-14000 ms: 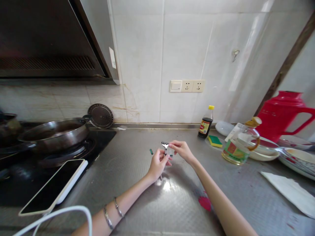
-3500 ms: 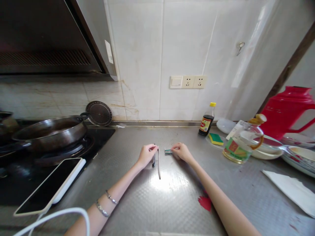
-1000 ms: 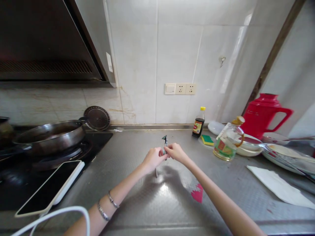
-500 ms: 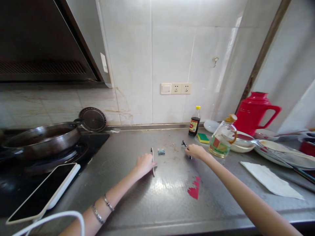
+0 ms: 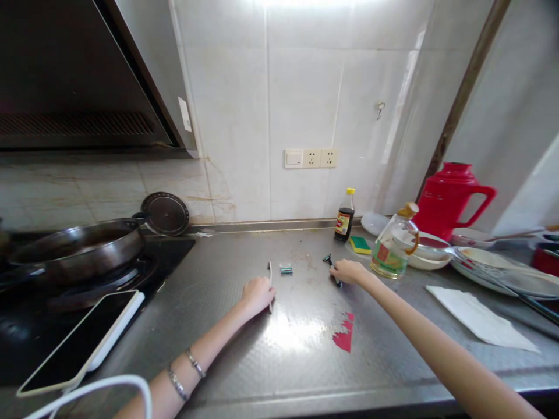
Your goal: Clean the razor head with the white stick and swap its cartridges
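Note:
My left hand (image 5: pixel 258 295) is closed on a thin, pale, slightly curved strip (image 5: pixel 269 271) that shows nearly edge-on, low over the steel counter (image 5: pixel 227 372). What kind of thing it is I cannot make out. To the right, my right hand (image 5: pixel 348 272) grips a dark razor (image 5: pixel 336 280) by its handle. The razor's head points up and to the left, close to the counter. Between the hands lies a small clear pack with teal and dark bars (image 5: pixel 286 270), apart from both.
A torn red patch (image 5: pixel 343 333) marks the counter. A sauce bottle (image 5: pixel 345 216), a sponge (image 5: pixel 360 245), a glass oil jug (image 5: pixel 394 247), a red thermos (image 5: pixel 449 201) and a paper napkin (image 5: pixel 480 317) stand or lie right. Left are a phone (image 5: pixel 81 343) and a pan (image 5: pixel 87 256).
The strip in my left hand has turned more edge-on and straighter, and my fingers have shifted slightly. My right hand still holds the razor, its head turned a little.

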{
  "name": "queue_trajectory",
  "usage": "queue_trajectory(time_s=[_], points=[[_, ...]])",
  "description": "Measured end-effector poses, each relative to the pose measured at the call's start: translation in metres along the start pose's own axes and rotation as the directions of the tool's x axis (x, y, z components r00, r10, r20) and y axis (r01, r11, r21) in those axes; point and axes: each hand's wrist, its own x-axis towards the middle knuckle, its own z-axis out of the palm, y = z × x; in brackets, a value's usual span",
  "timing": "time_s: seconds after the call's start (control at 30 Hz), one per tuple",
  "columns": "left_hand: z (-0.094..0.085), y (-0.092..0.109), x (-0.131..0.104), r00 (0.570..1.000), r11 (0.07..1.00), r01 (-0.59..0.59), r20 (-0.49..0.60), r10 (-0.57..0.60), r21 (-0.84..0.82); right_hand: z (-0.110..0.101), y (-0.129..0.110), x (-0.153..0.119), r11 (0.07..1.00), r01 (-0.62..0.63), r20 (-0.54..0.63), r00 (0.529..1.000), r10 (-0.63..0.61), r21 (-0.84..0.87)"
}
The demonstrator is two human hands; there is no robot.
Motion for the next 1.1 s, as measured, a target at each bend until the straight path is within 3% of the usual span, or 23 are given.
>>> queue_trajectory(time_s=[0.17,0.33,0.43,0.57,0.67,0.9,1.1], points=[[-0.001,0.002,-0.002,0.997,1.0,-0.022,-0.078,0.022,-0.002,-0.013,-0.008,-0.01,0.999,0.035,-0.073,0.997,-0.033,0.033],[-0.008,0.025,-0.006,0.985,0.995,-0.099,-0.142,0.094,-0.024,-0.022,-0.045,-0.021,0.963,0.192,-0.131,0.977,-0.169,0.19],[-0.011,0.044,-0.009,0.98,0.986,-0.146,-0.151,0.133,-0.077,-0.021,-0.066,-0.027,0.811,0.322,-0.204,0.946,-0.253,0.489],[-0.012,0.064,-0.015,0.977,0.981,-0.177,-0.136,0.164,-0.085,-0.016,-0.077,-0.035,0.707,0.301,-0.199,0.954,-0.225,0.641],[-0.011,0.074,-0.018,0.975,0.979,-0.193,-0.123,0.183,-0.066,-0.014,-0.078,-0.042,0.717,0.277,-0.183,0.961,-0.207,0.64],[-0.003,0.094,-0.019,0.954,0.964,-0.261,-0.164,0.252,-0.041,-0.017,-0.074,-0.052,0.851,0.264,-0.293,0.946,-0.137,0.454],[0.002,0.106,-0.017,0.949,0.961,-0.273,-0.176,0.262,-0.044,-0.015,-0.066,-0.051,0.88,0.173,-0.239,0.968,-0.069,0.443]])
